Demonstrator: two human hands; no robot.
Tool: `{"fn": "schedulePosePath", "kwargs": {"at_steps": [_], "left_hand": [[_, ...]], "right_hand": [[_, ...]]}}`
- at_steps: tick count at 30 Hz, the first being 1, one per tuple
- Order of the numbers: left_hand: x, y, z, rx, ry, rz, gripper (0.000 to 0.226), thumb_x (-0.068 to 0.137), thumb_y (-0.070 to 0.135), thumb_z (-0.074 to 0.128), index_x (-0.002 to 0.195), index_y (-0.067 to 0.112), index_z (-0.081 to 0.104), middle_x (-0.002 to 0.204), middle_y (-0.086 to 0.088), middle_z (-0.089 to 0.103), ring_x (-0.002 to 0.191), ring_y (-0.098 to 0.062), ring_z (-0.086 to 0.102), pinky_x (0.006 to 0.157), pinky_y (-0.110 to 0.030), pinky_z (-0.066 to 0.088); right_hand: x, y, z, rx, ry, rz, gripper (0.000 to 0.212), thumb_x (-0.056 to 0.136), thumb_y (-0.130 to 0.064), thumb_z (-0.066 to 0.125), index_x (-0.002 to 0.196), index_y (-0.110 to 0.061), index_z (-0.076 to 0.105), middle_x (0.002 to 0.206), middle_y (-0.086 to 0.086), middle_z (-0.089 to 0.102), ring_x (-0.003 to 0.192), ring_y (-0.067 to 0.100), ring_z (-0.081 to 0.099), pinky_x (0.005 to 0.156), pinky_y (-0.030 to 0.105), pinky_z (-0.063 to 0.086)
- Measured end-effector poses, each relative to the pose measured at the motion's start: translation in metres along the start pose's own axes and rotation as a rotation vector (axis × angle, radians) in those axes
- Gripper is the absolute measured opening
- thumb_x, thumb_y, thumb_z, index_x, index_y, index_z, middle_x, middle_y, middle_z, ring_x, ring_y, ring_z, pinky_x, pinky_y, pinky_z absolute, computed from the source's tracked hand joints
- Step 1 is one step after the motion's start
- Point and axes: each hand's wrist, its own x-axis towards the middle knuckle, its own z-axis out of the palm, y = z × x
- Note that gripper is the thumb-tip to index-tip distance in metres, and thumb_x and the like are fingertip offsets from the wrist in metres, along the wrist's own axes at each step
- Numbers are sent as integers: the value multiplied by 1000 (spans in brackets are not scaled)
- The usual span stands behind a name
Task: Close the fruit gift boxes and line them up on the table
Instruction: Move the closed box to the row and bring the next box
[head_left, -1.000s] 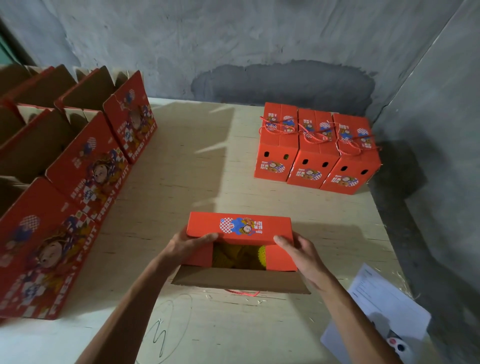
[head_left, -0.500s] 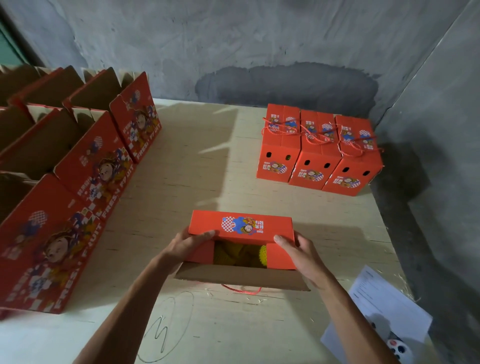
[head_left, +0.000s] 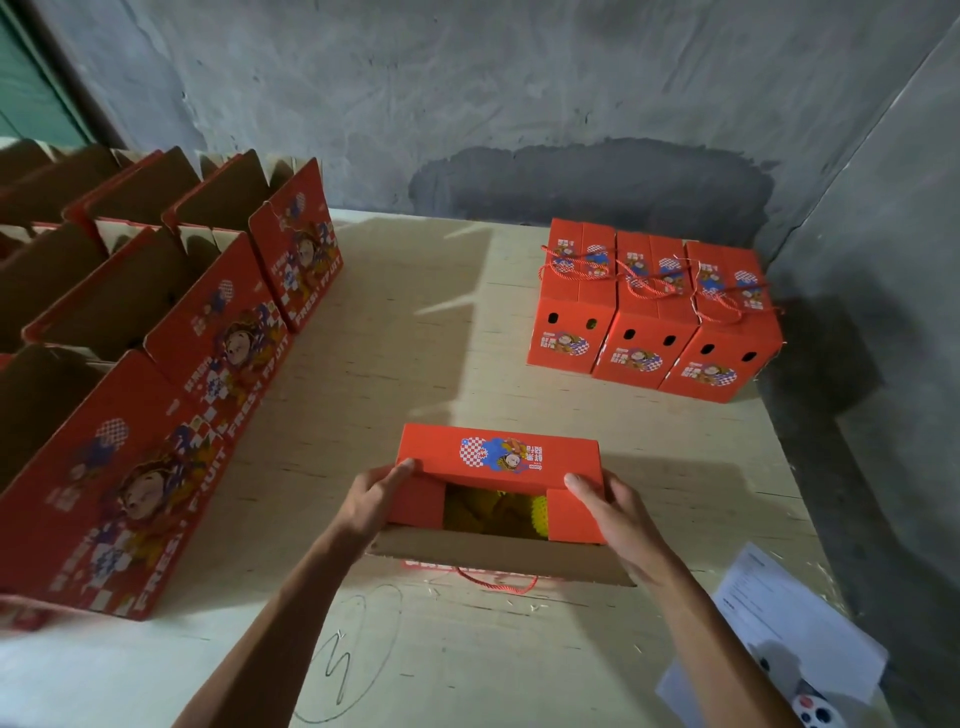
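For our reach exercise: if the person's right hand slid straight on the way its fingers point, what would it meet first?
The right hand points up-left across the box's folded far flap, which its fingers already touch; beyond, probably bare table.

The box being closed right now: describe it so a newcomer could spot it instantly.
On the pale wooden table, look at the near edge, between the person's left hand and right hand. The half-closed box there differs from the three closed boxes at the far right: its top gapes, showing yellow fruit.
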Motion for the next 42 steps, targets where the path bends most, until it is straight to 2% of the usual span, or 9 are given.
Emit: {"fn": "schedulePosePath", "kwargs": {"at_steps": [8,14,19,23,26,31,35,39,42], "left_hand": [[-18,-8,-7,14,220,214,52,96,37,71,145,26,55,129,8,68,114,-11,69,86,-32,59],[-38,-13,-23,387,197,578,44,97,-16,47,104,14,79,128,2,71,114,-18,70,88,-36,60],[-49,-18,-34,438,20,558,40,87,0,55,119,18,73,131,7,69,119,-20,67,94,-50,58],[-55,-21,-44,600,-105,654,46,84,14,70,129,6,66,146,-3,58,133,-22,58,102,-51,54],[-62,-19,-39,590,-95,490,66,82,63,74,137,28,63,144,18,58,129,-6,59,99,-36,55],[-68,-14,-4,342,114,433,40,100,62,49,129,38,63,118,14,73,109,-11,70,86,-36,59],[-57,-11,12,408,183,491,69,100,40,62,159,36,26,143,17,53,119,-3,64,90,-34,57],[-42,-3,7,864,100,704,64,100,47,57,157,23,40,167,-6,23,147,-29,35,107,-48,43],[-32,2,4,1102,10,784,87,90,74,54,152,15,45,161,-5,39,145,-28,39,116,-55,37]], "right_hand": [[-17,-8,2,93,167,-117,45,90,-34,79,130,-25,58,123,-4,71,105,7,72,74,24,60],[-33,-3,-10,-176,173,-242,15,90,0,74,92,-14,75,140,-6,58,130,5,56,101,25,46],[-52,-2,-12,-146,42,-259,32,104,5,48,114,-9,74,154,-7,46,139,-7,43,104,8,37],[-61,-1,-17,28,-128,-202,58,93,30,39,137,-1,58,161,-1,36,143,-1,41,116,23,37],[-66,0,-19,37,-192,-125,56,92,7,67,144,-11,56,161,-17,34,132,-8,50,101,14,46],[-72,-13,0,-48,108,-124,38,92,-59,63,117,-32,72,113,-15,76,109,1,69,84,8,47],[-65,-23,18,-144,349,-150,36,95,-55,62,120,-30,63,111,-14,74,97,-5,68,77,8,50],[-56,-33,20,-457,370,-359,43,104,-23,58,146,-18,53,150,-4,51,131,8,56,100,31,54],[-51,-33,25,-680,345,-366,39,104,-32,57,139,-15,61,164,-2,33,145,12,41,103,40,53]]}}
